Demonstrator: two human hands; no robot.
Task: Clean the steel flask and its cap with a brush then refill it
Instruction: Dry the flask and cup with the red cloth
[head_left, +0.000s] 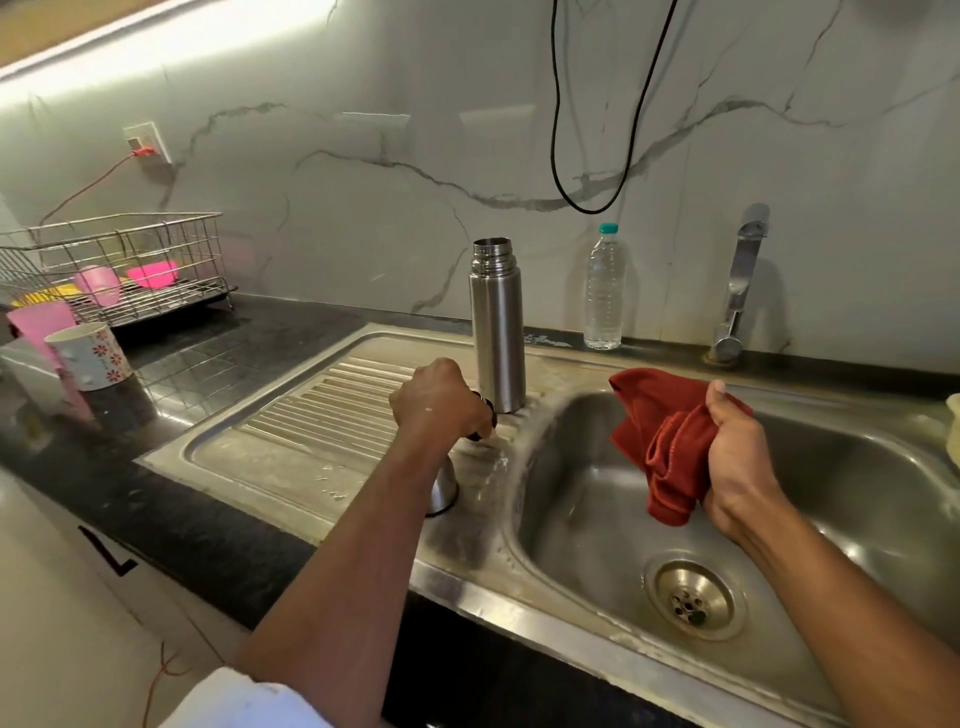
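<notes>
Left hand (441, 402) just beside upright flask (497, 327).

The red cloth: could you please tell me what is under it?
Only the bare sink basin lies below the red cloth, which the right hand grips above it; the covered palm is hidden.

1. One flask (497, 332), uncapped.
2. One steel cap (442, 491), partly hidden behind the left arm.
3. One plastic bottle (603, 291).
4. One red cloth (660, 447).
5. Two hands: left hand (441, 405), right hand (737, 462).
6. One tap (740, 286).
7. One sink (883, 467) with one drain (693, 600).
8. One wire rack (119, 265).
9. One flowered cup (91, 356).
10. Two pink cups (98, 285), (39, 325), at least.
11. One wall socket (147, 143).
</notes>
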